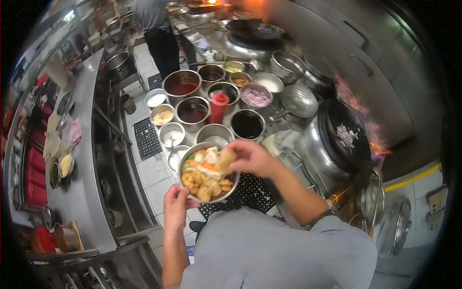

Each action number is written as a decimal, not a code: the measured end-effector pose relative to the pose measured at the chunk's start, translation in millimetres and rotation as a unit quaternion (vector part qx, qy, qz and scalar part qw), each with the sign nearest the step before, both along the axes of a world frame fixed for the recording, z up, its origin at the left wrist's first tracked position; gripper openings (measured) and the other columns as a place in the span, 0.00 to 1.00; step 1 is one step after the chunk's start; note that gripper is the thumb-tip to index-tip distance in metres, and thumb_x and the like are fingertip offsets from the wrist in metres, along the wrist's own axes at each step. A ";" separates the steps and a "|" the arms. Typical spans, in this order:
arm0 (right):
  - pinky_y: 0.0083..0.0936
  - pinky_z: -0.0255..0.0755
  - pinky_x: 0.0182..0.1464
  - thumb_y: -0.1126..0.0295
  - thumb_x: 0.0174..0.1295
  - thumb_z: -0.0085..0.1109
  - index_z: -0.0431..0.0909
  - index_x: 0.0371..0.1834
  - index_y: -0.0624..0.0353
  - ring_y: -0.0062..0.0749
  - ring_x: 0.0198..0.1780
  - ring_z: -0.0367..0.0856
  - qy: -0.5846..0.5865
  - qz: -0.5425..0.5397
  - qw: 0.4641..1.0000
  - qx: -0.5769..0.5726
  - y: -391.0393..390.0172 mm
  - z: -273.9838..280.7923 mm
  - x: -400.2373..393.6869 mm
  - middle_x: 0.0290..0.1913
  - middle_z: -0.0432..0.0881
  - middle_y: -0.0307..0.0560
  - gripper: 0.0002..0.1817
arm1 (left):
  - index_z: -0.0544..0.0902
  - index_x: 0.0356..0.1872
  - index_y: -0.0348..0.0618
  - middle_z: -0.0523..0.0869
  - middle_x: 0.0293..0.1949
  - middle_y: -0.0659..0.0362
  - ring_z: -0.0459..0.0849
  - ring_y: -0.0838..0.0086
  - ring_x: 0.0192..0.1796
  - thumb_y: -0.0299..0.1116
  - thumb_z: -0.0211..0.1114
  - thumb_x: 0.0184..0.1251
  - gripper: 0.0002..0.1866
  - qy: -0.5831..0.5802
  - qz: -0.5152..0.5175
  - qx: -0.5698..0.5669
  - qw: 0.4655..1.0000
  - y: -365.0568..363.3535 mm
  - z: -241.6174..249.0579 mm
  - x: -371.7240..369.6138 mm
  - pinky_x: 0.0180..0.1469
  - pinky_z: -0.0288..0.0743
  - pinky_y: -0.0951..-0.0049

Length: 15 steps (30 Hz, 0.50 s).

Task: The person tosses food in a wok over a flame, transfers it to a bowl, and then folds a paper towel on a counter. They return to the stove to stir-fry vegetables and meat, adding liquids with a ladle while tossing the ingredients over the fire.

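Note:
A steel bowl (236, 185) of mixed food is held in front of my body. My left hand (179, 201) grips its lower left rim, thumb at the edge. Above the bowl's right side, my right hand (251, 160) pinches a pale brown piece of food (226, 159). Fried-looking golden pieces (207, 186) fill the near part of the bowl, with white and orange pieces (207, 161) towards the far side. Just beyond the bowl stand an empty-looking steel pot (215, 134) and a red squeeze bottle (219, 108).
At right, a wok (342, 139) holding sliced onion sits on a burner with flames (380, 150) behind it. A strainer ladle (299, 101) lies beside pots of sauces and onions (256, 96). Another person (161, 41) stands beyond. A steel counter (86, 159) runs along the left.

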State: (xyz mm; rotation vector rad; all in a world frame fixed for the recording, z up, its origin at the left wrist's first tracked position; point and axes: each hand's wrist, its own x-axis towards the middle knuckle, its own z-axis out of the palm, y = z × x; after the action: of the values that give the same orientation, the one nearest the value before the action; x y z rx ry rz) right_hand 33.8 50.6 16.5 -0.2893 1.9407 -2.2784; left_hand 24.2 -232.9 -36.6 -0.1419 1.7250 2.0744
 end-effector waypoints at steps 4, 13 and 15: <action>0.24 0.80 0.51 0.74 0.64 0.70 0.79 0.56 0.61 0.24 0.47 0.85 0.053 -0.287 0.942 0.164 166.4 13.0 10.2 0.47 0.87 0.42 0.18 | 0.76 0.35 0.42 0.84 0.30 0.58 0.86 0.74 0.25 0.33 0.60 0.77 0.09 -0.001 -0.071 0.023 0.997 120.5 -13.3 -0.1 0.31 0.87 0.75; 0.32 0.80 0.45 0.63 0.55 0.76 0.81 0.61 0.59 0.34 0.42 0.86 0.080 -0.147 0.894 0.415 244.8 53.6 77.9 0.49 0.85 0.48 0.29 | 0.75 0.34 0.43 0.83 0.31 0.59 0.87 0.75 0.27 0.34 0.60 0.78 0.10 0.024 -0.118 0.074 0.990 292.8 9.1 0.7 0.30 0.86 0.75; 0.30 0.79 0.42 0.65 0.56 0.75 0.83 0.56 0.58 0.35 0.39 0.85 0.246 -0.156 0.829 0.476 226.8 38.1 86.7 0.46 0.85 0.47 0.24 | 0.75 0.35 0.42 0.83 0.31 0.60 0.87 0.75 0.27 0.34 0.60 0.78 0.10 0.033 -0.121 0.049 0.991 315.2 11.9 -4.6 0.31 0.86 0.74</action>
State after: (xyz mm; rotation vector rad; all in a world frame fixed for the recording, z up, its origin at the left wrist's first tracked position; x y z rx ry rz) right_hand 120.5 277.4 54.6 -0.4723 3.2856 -1.0897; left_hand 19.6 82.3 -24.8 0.1599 1.5859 1.9968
